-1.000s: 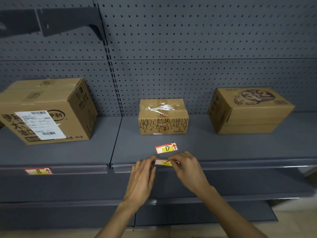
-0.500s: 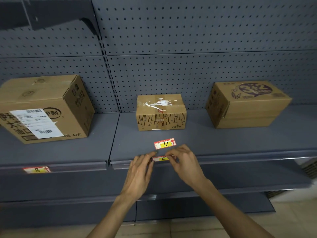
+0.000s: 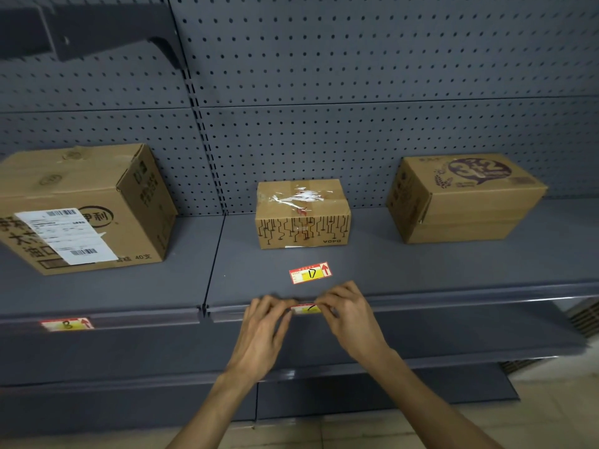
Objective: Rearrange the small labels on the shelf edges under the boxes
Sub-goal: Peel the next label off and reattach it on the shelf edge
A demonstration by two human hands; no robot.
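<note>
A small red-and-yellow label [image 3: 305, 308] sits in the shelf edge strip [image 3: 453, 298] under the middle box [image 3: 303, 213]. My left hand [image 3: 264, 332] pinches its left end and my right hand [image 3: 348, 314] pinches its right end; only the label's middle shows. A second label marked D [image 3: 310, 272] lies flat on the shelf top just behind my hands. A third label marked B [image 3: 67, 324] sits in the edge strip under the large left box [image 3: 81, 205].
A third carton [image 3: 463, 196] stands on the shelf at the right. Grey pegboard [image 3: 356, 92] backs the shelf. A lower shelf [image 3: 453, 338] juts out below my hands, and a bracket [image 3: 97, 30] projects at the top left. Tiled floor shows at the bottom right.
The label between my fingers has gone lower into the edge strip, so less of it shows. Both hands stay at its ends. The D label has not moved.
</note>
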